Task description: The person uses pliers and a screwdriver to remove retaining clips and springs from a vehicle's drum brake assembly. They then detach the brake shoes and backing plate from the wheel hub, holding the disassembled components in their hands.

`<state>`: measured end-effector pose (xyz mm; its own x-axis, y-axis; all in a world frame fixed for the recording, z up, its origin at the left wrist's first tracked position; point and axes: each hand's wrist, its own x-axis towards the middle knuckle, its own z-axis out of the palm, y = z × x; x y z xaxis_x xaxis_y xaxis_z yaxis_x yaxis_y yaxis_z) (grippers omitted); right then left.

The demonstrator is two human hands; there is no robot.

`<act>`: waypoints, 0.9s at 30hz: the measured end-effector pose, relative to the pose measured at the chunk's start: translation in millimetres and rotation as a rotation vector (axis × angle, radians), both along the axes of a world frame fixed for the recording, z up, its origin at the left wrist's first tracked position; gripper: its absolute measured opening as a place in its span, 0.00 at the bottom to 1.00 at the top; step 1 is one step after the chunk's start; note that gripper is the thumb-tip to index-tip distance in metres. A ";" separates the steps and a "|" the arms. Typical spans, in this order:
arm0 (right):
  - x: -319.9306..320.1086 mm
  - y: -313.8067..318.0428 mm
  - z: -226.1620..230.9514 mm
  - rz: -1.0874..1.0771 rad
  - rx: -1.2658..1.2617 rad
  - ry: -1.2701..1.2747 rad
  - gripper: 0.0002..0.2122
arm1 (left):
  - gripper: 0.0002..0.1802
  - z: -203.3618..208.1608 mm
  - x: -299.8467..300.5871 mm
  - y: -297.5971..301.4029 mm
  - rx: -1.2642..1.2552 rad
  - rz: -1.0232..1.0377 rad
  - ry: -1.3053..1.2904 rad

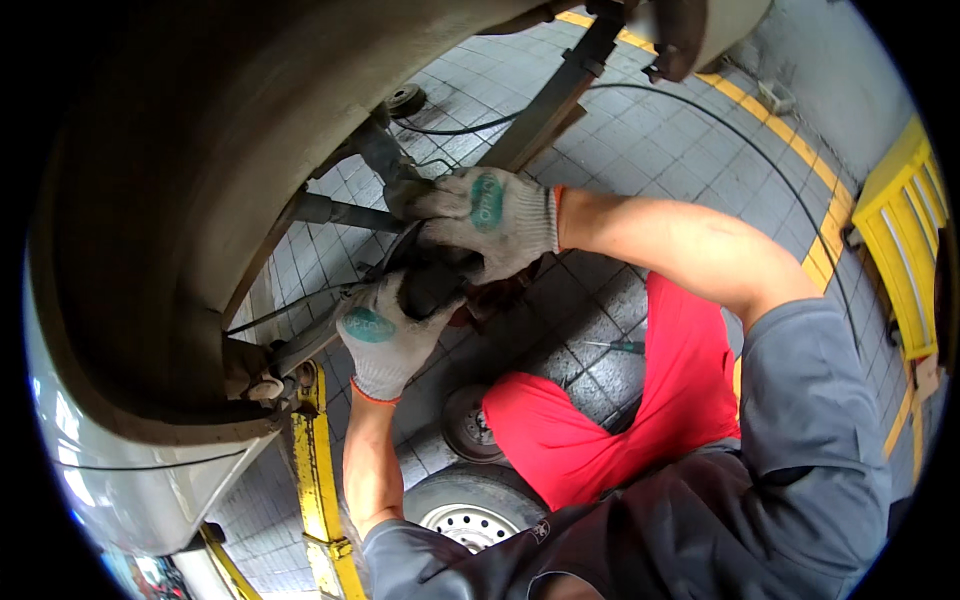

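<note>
Both my hands wear grey knitted work gloves and meet at the wheel end of a raised vehicle's axle. Between them lies a dark curved metal part (432, 288), and its exact kind is hard to make out. My left hand (388, 328) grips it from the near side, thumb and fingers curled at its edge. From the far right, my right hand (488, 222) is closed on its upper side, with the fingertips partly hidden. A grey axle rod (352, 214) runs to the part from the left.
A wheel arch (190, 200) overhangs the left side. A leaf spring (552, 112) slants behind my hands. Below are a yellow lift arm (318, 480), a round drum (462, 425), and a wheel (430, 494). A screwdriver (628, 346) lies on the tiles; a yellow rack (905, 240) stands right.
</note>
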<state>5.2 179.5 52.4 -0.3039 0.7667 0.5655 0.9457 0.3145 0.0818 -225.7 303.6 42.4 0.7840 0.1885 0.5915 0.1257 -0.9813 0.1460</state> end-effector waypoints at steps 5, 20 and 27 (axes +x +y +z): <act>1.3 3.2 -0.4 0.109 0.096 0.035 0.29 | 0.30 12.9 7.1 1.9 -0.003 -0.061 -0.039; -4.0 5.5 7.6 -0.043 -0.063 0.517 0.26 | 0.30 55.8 14.7 -17.7 0.101 0.094 0.262; -48.7 -88.0 -47.2 -0.756 -0.116 1.379 0.25 | 0.32 52.9 9.2 -18.3 0.091 0.184 0.276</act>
